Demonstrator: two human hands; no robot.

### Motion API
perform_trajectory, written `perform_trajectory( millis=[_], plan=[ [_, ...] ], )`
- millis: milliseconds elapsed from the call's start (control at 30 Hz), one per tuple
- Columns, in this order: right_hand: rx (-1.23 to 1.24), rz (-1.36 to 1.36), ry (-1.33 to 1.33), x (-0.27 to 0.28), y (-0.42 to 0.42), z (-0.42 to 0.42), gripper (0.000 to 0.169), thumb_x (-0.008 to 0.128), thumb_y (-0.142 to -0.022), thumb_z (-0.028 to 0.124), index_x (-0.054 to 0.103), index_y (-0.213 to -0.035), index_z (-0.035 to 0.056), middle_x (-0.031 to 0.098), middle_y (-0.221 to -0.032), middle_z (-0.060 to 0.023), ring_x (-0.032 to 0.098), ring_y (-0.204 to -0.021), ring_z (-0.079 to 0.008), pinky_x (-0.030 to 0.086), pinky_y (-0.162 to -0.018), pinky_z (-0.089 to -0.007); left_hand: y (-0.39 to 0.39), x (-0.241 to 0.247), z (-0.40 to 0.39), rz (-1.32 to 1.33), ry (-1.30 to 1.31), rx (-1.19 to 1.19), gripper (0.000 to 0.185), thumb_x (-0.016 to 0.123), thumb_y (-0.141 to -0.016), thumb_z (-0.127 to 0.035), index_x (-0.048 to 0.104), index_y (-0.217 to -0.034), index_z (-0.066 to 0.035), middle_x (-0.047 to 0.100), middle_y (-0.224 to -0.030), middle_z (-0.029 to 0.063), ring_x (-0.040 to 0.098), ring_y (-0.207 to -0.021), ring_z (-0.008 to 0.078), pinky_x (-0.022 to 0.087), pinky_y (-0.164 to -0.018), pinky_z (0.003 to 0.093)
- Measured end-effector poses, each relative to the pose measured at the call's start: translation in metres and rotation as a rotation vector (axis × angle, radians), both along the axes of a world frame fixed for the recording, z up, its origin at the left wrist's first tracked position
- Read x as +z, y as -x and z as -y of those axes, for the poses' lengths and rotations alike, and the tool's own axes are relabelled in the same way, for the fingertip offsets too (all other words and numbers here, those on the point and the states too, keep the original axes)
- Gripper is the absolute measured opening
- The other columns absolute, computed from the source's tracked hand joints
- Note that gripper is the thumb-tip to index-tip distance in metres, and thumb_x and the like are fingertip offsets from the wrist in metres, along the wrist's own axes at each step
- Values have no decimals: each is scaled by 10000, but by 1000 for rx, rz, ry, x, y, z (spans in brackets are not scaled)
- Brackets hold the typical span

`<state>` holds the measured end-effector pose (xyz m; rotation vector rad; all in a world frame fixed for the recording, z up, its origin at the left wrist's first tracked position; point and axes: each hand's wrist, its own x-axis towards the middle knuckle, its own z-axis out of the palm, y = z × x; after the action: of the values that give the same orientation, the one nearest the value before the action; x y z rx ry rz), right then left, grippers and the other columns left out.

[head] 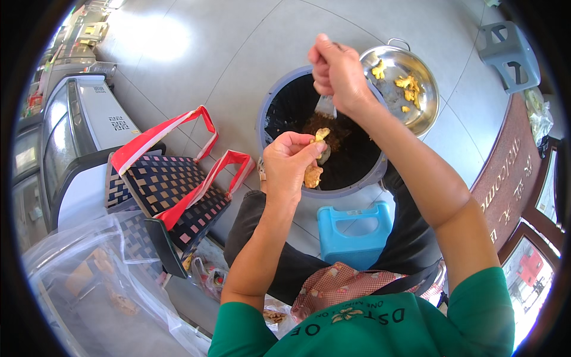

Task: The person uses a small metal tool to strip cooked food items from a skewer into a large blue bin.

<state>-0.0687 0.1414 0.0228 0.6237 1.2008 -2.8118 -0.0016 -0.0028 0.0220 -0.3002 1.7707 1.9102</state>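
My left hand [285,167] pinches a knobbly piece of ginger root [321,134] between thumb and fingers. It is over a round bin [264,118] lined in black. Farther up, my right hand [342,73] is closed in a fist, slightly blurred. A flat metal blade [326,107] shows below that fist; the tool's handle is mostly hidden inside it. Brown scraps [329,127] lie in the bin. Beyond its right side, a stainless steel pan [426,109] with a loop handle holds several yellow ginger pieces [408,85].
A blue plastic step stool [354,245] stands between my knees. To the left, a woven bag [178,192] with red handles is beside a display freezer [102,107]. A grey stool [513,58] and brown doormat [499,192] are at right.
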Motion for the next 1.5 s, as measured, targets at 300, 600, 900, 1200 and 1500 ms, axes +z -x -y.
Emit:
perform_trajectory(
  millis=[300, 600, 900, 1200, 1500],
  plan=[
    [-2, -34, 102, 2, -2, -5, 293, 369, -867, 255, 396, -654, 56, 219, -486, 45, 154, -399, -70, 136, -373, -235, 3, -8, 1, -7, -33, 36, 181, 616, -695, 12, 541, -860, 23, 601, -754, 102, 516, -560, 85, 404, -488, 177],
    [-50, 18, -90, 3, -2, 3, 303, 374, -876, 273, 389, -650, 72, 199, -486, 61, 162, -397, -56, 129, -370, -213, -7, 0, -4, -466, 389, -32, 95, 622, -697, 29, 555, -763, 38, 581, -688, 44, 512, -573, 41, 418, -508, 172],
    [39, 46, 118, 4, -6, 6, 318, 359, -883, 281, 388, -636, 82, 182, -483, 62, 131, -398, -62, 118, -372, -221, -5, -5, -5, -652, 478, -24, 81, 615, -693, 32, 541, -725, 24, 577, -645, 55, 525, -534, 62, 413, -492, 184],
    [-80, 34, 227, -5, 5, -14, 294, 344, -878, 255, 384, -660, 61, 200, -481, 48, 142, -398, -71, 142, -368, -238, -9, -1, -7, -658, 375, -22, 125, 599, -687, 75, 498, -735, 22, 588, -742, 58, 509, -560, 38, 417, -509, 163],
    [-107, 69, 304, -5, 6, -16, 274, 343, -879, 234, 377, -663, 69, 188, -486, 56, 141, -400, -67, 134, -364, -223, -7, -5, -4, -545, 214, -16, 154, 571, -681, 89, 451, -735, 10, 592, -794, 97, 538, -598, 68, 434, -535, 181]
  ],
)
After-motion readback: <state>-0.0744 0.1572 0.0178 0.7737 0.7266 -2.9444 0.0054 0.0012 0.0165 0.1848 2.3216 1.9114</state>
